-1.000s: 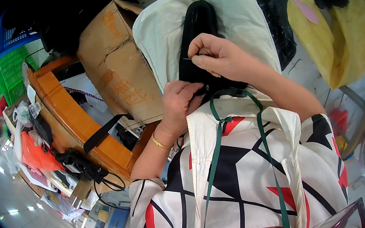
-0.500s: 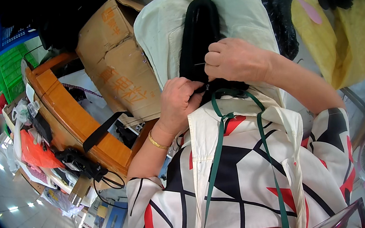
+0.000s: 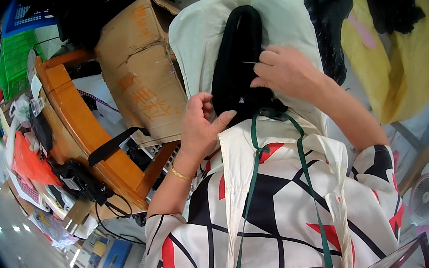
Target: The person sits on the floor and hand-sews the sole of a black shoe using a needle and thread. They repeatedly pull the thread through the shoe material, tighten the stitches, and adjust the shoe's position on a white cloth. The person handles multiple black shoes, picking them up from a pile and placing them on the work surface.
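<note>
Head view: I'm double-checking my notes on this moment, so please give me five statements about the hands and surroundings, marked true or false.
1. The right hand holds a thin needle-like tool. True.
2. The gold bracelet is on the right wrist. False: it is on the left wrist.
3. The black fabric piece lies on white cloth. True.
4. The cardboard box is right of the white cloth. False: it is on the left.
5. The left hand is by the black fabric piece's lower left edge. True.
</note>
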A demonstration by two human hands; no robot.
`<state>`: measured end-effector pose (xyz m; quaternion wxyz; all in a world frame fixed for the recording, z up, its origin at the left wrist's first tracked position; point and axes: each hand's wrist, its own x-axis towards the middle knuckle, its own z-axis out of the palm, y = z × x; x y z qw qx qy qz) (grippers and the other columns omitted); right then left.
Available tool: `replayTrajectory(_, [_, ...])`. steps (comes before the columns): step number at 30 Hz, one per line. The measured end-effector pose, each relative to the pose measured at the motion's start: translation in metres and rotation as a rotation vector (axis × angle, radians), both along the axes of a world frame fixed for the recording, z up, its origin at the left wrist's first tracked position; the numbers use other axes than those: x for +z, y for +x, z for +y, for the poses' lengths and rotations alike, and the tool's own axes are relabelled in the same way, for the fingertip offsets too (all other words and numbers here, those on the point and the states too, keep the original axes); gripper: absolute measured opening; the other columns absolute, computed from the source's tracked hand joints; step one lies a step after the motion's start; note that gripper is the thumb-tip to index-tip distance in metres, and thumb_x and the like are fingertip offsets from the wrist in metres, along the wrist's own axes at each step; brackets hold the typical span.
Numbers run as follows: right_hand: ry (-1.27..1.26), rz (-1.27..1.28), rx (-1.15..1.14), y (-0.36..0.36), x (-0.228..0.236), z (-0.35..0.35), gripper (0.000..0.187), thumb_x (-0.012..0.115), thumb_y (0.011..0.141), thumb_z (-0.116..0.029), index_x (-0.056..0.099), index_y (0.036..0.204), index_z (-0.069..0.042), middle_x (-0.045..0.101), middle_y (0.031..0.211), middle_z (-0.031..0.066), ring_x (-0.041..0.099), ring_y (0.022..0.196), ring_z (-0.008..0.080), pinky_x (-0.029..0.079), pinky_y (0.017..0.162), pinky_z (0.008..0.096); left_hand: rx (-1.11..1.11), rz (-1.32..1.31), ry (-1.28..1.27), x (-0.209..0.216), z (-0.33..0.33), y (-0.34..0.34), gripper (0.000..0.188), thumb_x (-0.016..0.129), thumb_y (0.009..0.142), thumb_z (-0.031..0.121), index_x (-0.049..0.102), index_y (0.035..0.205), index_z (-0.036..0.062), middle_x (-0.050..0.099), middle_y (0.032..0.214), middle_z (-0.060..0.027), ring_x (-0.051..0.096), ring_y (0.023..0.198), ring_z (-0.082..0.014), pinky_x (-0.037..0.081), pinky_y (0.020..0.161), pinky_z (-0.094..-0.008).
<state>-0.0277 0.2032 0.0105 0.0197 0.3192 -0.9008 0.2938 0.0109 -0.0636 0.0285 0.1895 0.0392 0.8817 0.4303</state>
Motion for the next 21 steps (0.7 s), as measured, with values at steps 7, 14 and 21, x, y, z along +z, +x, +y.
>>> replayTrajectory(7, [0.032,0.068,0.036,0.005,0.02,-0.009,0.023,0.076,0.073,-0.025,0.057,0.071,-0.011,0.049,0.074,0.0036,0.055,0.075,0.0239,0.048,0.06,0.037,-0.042,-0.129,-0.179,0.003,0.005,0.004,0.046,0.08,0.076,0.032,0.048,0.088,0.0021,0.056,0.07,-0.0145,0.056,0.061,-0.0296,0.046,0.057,-0.0386])
replayTrajectory(14, [-0.057,0.249,0.045,-0.008,0.063,-0.035,0.02,0.076,0.074,-0.015,0.057,0.07,-0.009,0.048,0.072,0.0047,0.054,0.071,0.0238,0.048,0.059,0.0355,0.043,0.218,0.176,0.037,-0.021,-0.055,0.034,0.064,0.077,0.012,0.056,0.108,0.0029,0.065,0.089,-0.0161,0.065,0.082,-0.0264,0.051,0.073,-0.0339])
replayTrajectory(21, [-0.29,-0.088,-0.163,-0.014,0.095,-0.075,0.02,0.075,0.08,-0.016,0.059,0.074,-0.004,0.054,0.073,0.0075,0.056,0.066,0.0229,0.047,0.058,0.0354,-0.28,-0.181,0.226,0.099,-0.047,-0.16,0.041,0.053,0.068,0.005,0.071,0.105,0.0014,0.069,0.088,-0.0051,0.061,0.079,-0.0127,0.049,0.073,-0.0246])
